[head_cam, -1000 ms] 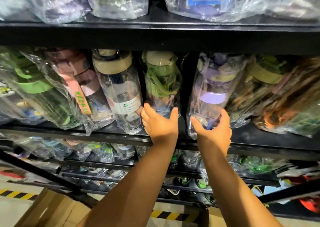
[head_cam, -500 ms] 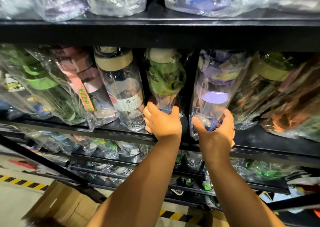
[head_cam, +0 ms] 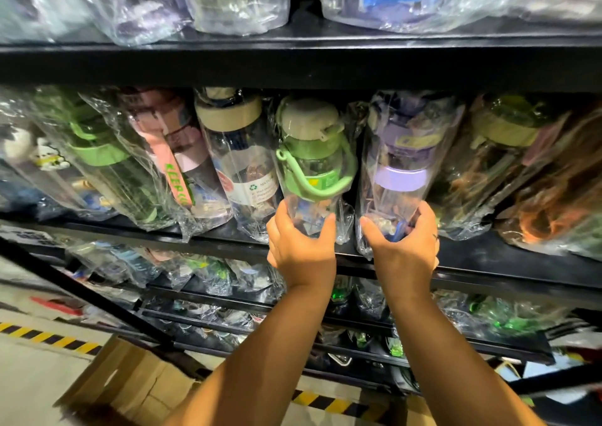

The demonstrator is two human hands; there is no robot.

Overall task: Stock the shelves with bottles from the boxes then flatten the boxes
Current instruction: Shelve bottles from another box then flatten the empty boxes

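Left grip (head_cam: 301, 256) clasped the green bottle (head_cam: 312, 165), right grip (head_cam: 407, 256) the purple bottle (head_cam: 400, 178); both probably needed seating behind the shelf (head_cam: 488, 256) edge.

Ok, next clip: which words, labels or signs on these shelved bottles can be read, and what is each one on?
"KEEP CO...": green letters on the pink strap of a wrapped bottle; the rest is hidden.
"NATU...": beside a recycling symbol on the white label of the beige-lidded bottle; the lines beneath are too small to read.
Red round sticker beside that label: blurred.
Band print on the green bottle: unreadable.
Yellowish label on the purple bottle: unreadable.
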